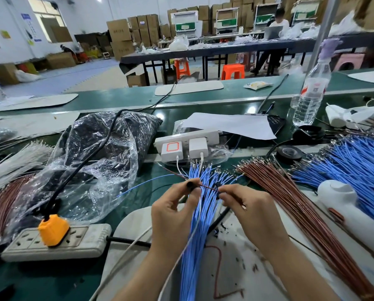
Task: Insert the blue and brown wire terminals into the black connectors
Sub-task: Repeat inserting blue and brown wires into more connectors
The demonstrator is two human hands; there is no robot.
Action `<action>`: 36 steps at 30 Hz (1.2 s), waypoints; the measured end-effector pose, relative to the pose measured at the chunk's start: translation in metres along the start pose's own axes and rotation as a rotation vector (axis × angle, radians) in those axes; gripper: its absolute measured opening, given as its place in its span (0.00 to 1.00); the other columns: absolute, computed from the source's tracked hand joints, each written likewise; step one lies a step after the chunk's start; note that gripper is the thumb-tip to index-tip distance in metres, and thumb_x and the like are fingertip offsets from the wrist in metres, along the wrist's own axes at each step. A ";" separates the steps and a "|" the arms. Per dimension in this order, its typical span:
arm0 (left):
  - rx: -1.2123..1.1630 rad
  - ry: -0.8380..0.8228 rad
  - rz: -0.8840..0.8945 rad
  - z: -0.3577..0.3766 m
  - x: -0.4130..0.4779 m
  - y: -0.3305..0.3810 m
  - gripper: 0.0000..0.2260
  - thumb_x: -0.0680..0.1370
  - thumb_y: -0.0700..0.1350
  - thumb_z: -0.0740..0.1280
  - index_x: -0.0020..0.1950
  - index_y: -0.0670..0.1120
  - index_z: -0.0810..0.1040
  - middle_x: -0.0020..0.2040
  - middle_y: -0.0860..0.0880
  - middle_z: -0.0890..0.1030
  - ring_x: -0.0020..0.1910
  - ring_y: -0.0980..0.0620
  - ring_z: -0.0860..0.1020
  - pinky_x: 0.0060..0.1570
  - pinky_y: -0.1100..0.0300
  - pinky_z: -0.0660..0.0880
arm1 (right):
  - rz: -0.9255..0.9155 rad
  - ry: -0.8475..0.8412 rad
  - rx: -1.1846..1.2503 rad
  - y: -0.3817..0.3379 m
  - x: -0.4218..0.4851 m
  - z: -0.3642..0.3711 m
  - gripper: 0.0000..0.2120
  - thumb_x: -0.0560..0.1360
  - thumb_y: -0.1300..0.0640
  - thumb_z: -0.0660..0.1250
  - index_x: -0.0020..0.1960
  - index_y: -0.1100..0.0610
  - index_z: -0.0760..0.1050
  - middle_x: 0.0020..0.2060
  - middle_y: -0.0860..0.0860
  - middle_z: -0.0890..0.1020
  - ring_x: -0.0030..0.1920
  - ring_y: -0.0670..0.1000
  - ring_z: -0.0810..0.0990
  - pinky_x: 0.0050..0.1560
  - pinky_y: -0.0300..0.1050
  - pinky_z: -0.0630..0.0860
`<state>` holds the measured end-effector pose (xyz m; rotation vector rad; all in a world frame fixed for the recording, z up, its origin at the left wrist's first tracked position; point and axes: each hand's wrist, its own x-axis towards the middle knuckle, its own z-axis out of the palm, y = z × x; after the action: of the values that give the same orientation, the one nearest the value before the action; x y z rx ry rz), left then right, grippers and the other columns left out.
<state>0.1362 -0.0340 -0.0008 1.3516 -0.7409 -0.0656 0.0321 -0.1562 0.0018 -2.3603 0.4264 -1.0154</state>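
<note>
Fingers (178,193) of the left hand (171,213) are curled and pinch a black connector (190,185) at their tips. From this place one blue wire (142,184) runs away to the left over the green bench (121,98). The right hand (253,211) is also closed, its fingers (228,190) pinching a thin brown wire (209,187) which goes across the small gap to the connector; whether its terminal is already inside I cannot tell. A small dark piece at the right fingertips is too small to name. Both hands are held over a blue wire bundle (194,240) that lies on a white mat (236,263). Just right of it lies a brown wire bundle (301,203), and further right a bigger blue bundle (355,166). At the left a clear plastic bag (103,153) holds dark parts, beside a grey power strip (58,244) with an orange plug (53,230). A water bottle (310,94) stands at the back right.
</note>
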 end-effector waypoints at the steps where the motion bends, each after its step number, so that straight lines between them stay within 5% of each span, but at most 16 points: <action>1: -0.047 0.081 -0.034 -0.003 0.003 0.000 0.06 0.72 0.45 0.71 0.49 0.49 0.83 0.44 0.53 0.85 0.45 0.57 0.83 0.47 0.67 0.76 | 0.007 0.002 -0.034 0.004 0.001 -0.003 0.06 0.74 0.60 0.70 0.50 0.58 0.83 0.39 0.49 0.85 0.39 0.52 0.83 0.42 0.51 0.79; 6: -0.086 0.327 -0.041 -0.020 0.018 0.000 0.07 0.76 0.38 0.67 0.50 0.48 0.81 0.42 0.56 0.85 0.42 0.64 0.80 0.45 0.74 0.73 | 0.069 0.071 -0.161 0.013 0.003 -0.011 0.06 0.73 0.65 0.71 0.49 0.60 0.83 0.36 0.48 0.80 0.39 0.52 0.79 0.42 0.45 0.75; 9: -0.060 0.294 -0.004 -0.016 0.014 0.002 0.08 0.75 0.42 0.67 0.53 0.47 0.80 0.46 0.52 0.84 0.44 0.64 0.81 0.46 0.73 0.73 | 0.094 0.172 -0.240 0.011 0.001 -0.009 0.08 0.70 0.64 0.73 0.49 0.60 0.84 0.34 0.42 0.69 0.38 0.50 0.73 0.40 0.42 0.71; 13: 0.078 0.117 0.118 -0.014 0.008 0.000 0.10 0.75 0.45 0.68 0.56 0.50 0.80 0.48 0.53 0.85 0.48 0.56 0.82 0.49 0.66 0.77 | 0.239 0.302 -0.217 0.011 0.000 -0.013 0.09 0.75 0.57 0.69 0.53 0.58 0.83 0.32 0.51 0.80 0.30 0.49 0.75 0.30 0.37 0.68; 17: 0.302 -0.108 0.235 -0.007 0.002 0.000 0.13 0.75 0.40 0.68 0.57 0.53 0.79 0.49 0.58 0.84 0.48 0.59 0.81 0.51 0.66 0.75 | 0.307 0.420 0.256 -0.001 0.001 -0.014 0.07 0.75 0.52 0.65 0.49 0.52 0.80 0.28 0.46 0.81 0.27 0.41 0.78 0.28 0.30 0.72; 21: 0.322 -0.236 0.213 -0.005 -0.001 -0.002 0.10 0.75 0.37 0.70 0.52 0.49 0.79 0.48 0.57 0.84 0.48 0.59 0.81 0.51 0.60 0.77 | 0.434 0.387 0.818 -0.015 0.005 -0.011 0.06 0.77 0.59 0.64 0.48 0.55 0.80 0.33 0.54 0.83 0.30 0.46 0.79 0.33 0.38 0.79; 27: 0.373 -0.278 0.171 -0.004 0.000 -0.002 0.08 0.74 0.35 0.71 0.51 0.45 0.80 0.47 0.60 0.83 0.47 0.62 0.80 0.50 0.72 0.71 | 0.299 0.293 0.884 -0.033 0.000 -0.006 0.10 0.77 0.56 0.60 0.45 0.61 0.77 0.35 0.56 0.83 0.30 0.52 0.81 0.34 0.43 0.80; 36: 0.408 -0.298 0.223 -0.007 0.001 -0.001 0.09 0.73 0.35 0.71 0.50 0.45 0.80 0.52 0.56 0.81 0.52 0.59 0.78 0.48 0.67 0.73 | 0.098 0.414 0.790 -0.051 -0.005 -0.008 0.09 0.82 0.54 0.53 0.46 0.54 0.69 0.36 0.53 0.84 0.32 0.55 0.83 0.34 0.43 0.80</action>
<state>0.1409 -0.0289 -0.0017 1.6553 -1.2006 0.0671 0.0267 -0.1153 0.0328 -1.4228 0.2201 -1.3238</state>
